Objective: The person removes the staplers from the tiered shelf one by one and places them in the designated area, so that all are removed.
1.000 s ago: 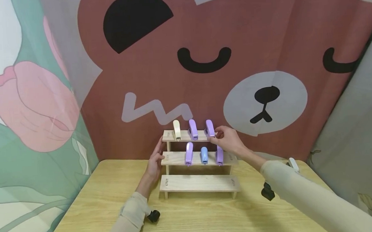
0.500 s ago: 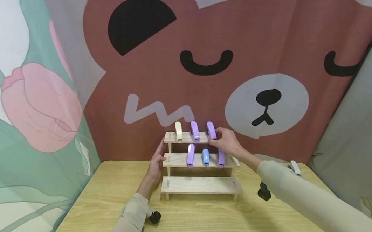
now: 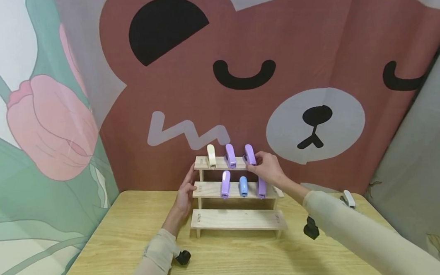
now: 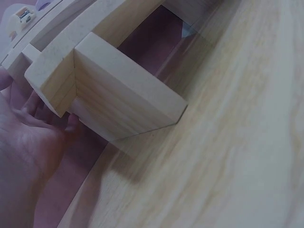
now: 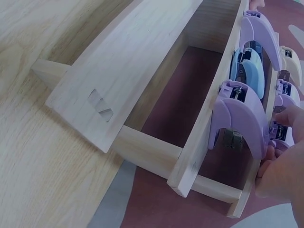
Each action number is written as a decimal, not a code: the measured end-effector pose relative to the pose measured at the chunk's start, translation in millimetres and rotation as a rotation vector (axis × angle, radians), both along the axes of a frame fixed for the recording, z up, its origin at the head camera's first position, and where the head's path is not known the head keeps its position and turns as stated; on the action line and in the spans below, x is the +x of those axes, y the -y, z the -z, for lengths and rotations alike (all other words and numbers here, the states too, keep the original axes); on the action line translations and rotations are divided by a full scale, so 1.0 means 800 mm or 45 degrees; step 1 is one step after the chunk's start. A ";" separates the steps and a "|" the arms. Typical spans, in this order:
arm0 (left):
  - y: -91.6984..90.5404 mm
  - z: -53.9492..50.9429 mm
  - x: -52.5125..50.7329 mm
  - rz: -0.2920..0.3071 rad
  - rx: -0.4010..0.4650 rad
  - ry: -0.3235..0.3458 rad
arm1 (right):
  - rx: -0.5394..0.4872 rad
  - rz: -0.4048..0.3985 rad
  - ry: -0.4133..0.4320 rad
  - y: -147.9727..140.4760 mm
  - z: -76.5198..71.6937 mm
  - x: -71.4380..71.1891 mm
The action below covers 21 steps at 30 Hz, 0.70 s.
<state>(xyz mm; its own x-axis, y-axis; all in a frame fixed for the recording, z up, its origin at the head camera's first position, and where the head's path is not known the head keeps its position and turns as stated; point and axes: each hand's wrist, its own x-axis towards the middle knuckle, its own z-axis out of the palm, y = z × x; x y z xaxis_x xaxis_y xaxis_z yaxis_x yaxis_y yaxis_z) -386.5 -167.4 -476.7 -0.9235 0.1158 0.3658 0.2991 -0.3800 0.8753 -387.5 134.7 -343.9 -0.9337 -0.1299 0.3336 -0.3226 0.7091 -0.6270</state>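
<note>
A three-step wooden display rack (image 3: 235, 219) stands on the table. My right hand (image 3: 269, 167) pinches the rightmost purple stapler (image 3: 248, 153) on its top step; the right wrist view shows finger and thumb at that stapler's (image 5: 281, 134) lower end. Left of it on the same step stand another purple stapler (image 3: 230, 155) and a cream stapler (image 3: 211, 155). The middle step bears a purple stapler (image 3: 225, 183), a small blue stapler (image 3: 243, 186) and a further purple stapler (image 3: 261, 187). My left hand (image 3: 183, 199) rests against the rack's left end, fingers fairly straight, thumb by the middle step.
A white stapler (image 3: 348, 198) lies on the wooden table (image 3: 142, 224) at the right, partly behind my right sleeve (image 3: 343, 218). A curtain (image 3: 241, 111) with a bear's face hangs close behind the rack.
The view has shifted slightly, moving the scene a little down and right. Both hands keep their places at the rack and stapler.
</note>
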 end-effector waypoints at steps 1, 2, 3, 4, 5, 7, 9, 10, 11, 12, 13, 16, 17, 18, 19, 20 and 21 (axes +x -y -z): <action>0.000 0.000 0.000 0.000 0.005 0.003 | -0.001 0.003 0.001 0.000 0.000 0.000; 0.000 0.001 -0.001 -0.003 0.009 0.006 | -0.001 0.004 0.002 0.000 0.000 0.000; 0.000 0.001 -0.001 -0.006 0.011 0.010 | -0.003 0.007 0.002 0.001 0.000 0.001; 0.000 0.002 -0.001 -0.008 0.015 0.010 | -0.002 0.009 0.000 0.001 0.000 0.001; 0.000 0.002 -0.001 -0.009 0.019 0.008 | -0.003 0.010 -0.002 0.001 0.000 0.001; 0.000 0.003 -0.002 -0.014 0.021 0.007 | -0.004 0.011 -0.006 0.001 0.000 0.001; 0.001 0.004 -0.003 -0.017 0.018 0.003 | -0.009 0.013 -0.008 0.001 0.000 0.000; 0.001 0.004 -0.004 -0.015 0.018 -0.001 | -0.012 0.014 -0.008 0.001 0.000 0.000; 0.001 0.004 -0.004 -0.013 0.017 -0.005 | -0.017 0.017 -0.007 0.002 0.000 0.000; 0.001 0.004 -0.004 -0.014 0.014 -0.006 | -0.022 0.020 -0.005 0.002 0.000 0.000; 0.002 0.004 -0.005 -0.014 0.013 -0.005 | -0.026 0.022 -0.003 0.002 0.000 0.000; 0.002 0.004 -0.004 -0.018 0.010 -0.006 | -0.035 0.015 -0.003 0.002 -0.002 0.002; 0.001 0.004 -0.004 -0.019 0.008 -0.006 | -0.035 0.012 -0.002 0.001 -0.003 0.003; 0.001 0.003 -0.004 -0.020 0.007 -0.005 | -0.033 0.010 0.000 0.000 -0.004 0.004; 0.001 0.003 -0.004 -0.018 0.004 -0.005 | -0.030 0.006 -0.004 -0.001 -0.005 0.005; 0.000 0.003 -0.004 -0.014 0.004 -0.009 | -0.027 0.003 -0.007 -0.002 -0.005 0.006; 0.000 0.003 -0.004 -0.011 0.001 -0.013 | -0.026 0.001 -0.011 -0.004 -0.006 0.007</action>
